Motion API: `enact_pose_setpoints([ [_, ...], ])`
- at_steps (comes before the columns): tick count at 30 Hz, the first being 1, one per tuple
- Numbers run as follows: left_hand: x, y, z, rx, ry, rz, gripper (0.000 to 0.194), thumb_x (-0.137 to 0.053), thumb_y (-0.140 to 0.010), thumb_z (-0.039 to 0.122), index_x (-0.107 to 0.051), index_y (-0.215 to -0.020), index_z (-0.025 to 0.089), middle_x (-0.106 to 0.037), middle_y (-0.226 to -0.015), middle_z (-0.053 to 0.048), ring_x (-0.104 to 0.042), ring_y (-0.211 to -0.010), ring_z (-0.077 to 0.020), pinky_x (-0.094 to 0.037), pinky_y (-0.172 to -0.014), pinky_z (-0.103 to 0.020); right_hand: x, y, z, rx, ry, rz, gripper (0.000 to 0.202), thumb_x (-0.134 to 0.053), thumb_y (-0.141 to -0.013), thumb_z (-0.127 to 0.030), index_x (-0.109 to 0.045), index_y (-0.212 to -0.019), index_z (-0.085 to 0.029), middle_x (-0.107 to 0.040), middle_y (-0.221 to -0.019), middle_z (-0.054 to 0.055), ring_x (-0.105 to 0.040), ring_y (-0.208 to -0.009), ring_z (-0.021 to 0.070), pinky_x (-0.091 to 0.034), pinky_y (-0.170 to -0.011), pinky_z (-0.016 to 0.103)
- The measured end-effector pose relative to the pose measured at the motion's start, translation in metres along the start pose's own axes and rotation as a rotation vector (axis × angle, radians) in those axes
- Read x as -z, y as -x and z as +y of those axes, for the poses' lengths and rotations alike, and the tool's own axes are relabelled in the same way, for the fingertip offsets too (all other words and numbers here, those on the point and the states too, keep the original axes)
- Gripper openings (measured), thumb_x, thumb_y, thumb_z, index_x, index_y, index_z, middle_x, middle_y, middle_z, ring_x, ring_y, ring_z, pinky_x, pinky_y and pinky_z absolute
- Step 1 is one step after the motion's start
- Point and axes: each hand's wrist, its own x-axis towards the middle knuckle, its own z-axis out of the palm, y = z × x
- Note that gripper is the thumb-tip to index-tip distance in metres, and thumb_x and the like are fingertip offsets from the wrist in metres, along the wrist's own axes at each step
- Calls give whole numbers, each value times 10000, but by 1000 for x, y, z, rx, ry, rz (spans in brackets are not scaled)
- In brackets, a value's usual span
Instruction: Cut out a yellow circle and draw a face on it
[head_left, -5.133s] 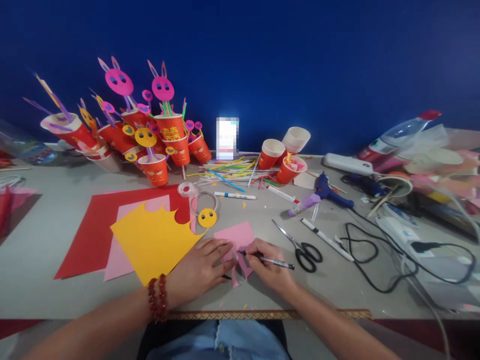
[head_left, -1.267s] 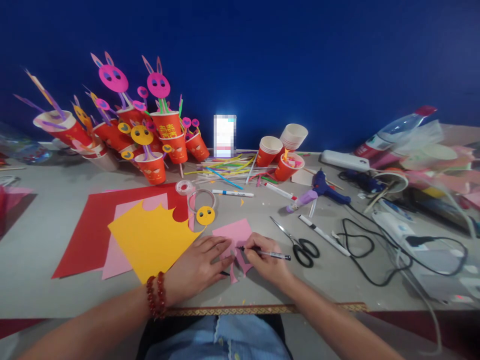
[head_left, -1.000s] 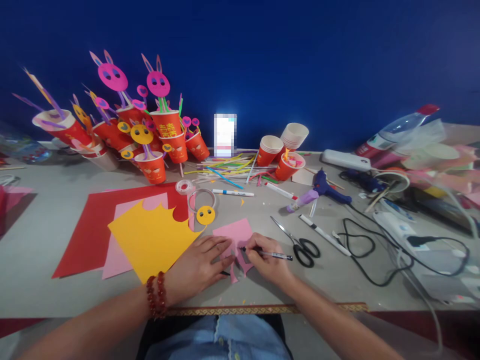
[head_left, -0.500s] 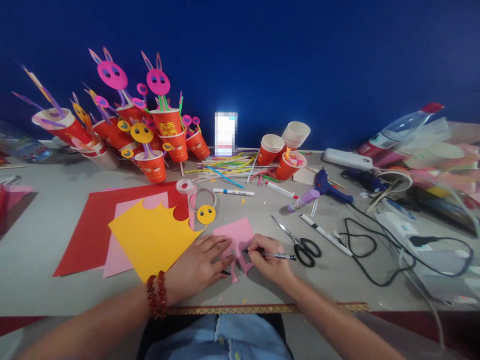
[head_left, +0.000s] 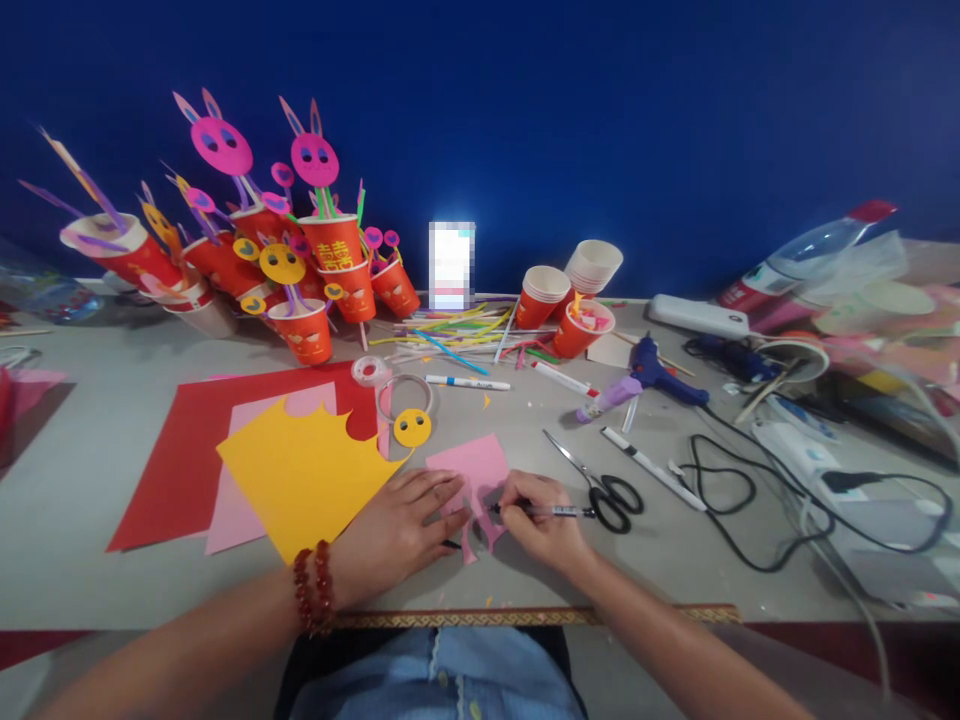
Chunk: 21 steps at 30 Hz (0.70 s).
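Note:
My right hand [head_left: 541, 515] grips a pen [head_left: 559, 511], its tip resting at the cut pink paper [head_left: 480, 460] in front of me. Curved cut-outs mark the paper's lower part. Fingers stretched out, my left hand [head_left: 416, 520] lies flat over the left side of that paper. A short dark object [head_left: 451, 545], perhaps a pen cap, pokes out by its fingers; the rest of it is hidden. Just beyond, a yellow paper face [head_left: 412, 428] with two dark eyes lies beside a roll of tape [head_left: 405, 378]. Black-handled scissors [head_left: 600, 490] lie right of my right hand.
Yellow sheet [head_left: 307, 480] overlaps pink and red paper at left. Decorated red cups [head_left: 300, 335] with rabbit faces stand behind. Pipe cleaners [head_left: 450, 340], markers [head_left: 469, 383], a glue gun [head_left: 664, 375] and stacked cups [head_left: 541, 300] lie farther back. Black cable [head_left: 720, 540] loops at right.
The pen and my right hand have shifted very slightly on the pink paper. My left hand stays in place; the view has moved a little.

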Motion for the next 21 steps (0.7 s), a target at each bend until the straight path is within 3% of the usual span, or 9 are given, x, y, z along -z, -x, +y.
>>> enact_pose_setpoints([
  [21,2,-1,0,-19,-8,5,399,-600,-926,332,-549,-1299,198,-533,-1398,-140,-445,-1317,-299,-397,-1064,-487,1,0,-3,11,-1,-56,172,-454,-683,-135,-384,-550,-219,-399,-475,-62,-351,-441,97,-263,-465,229],
])
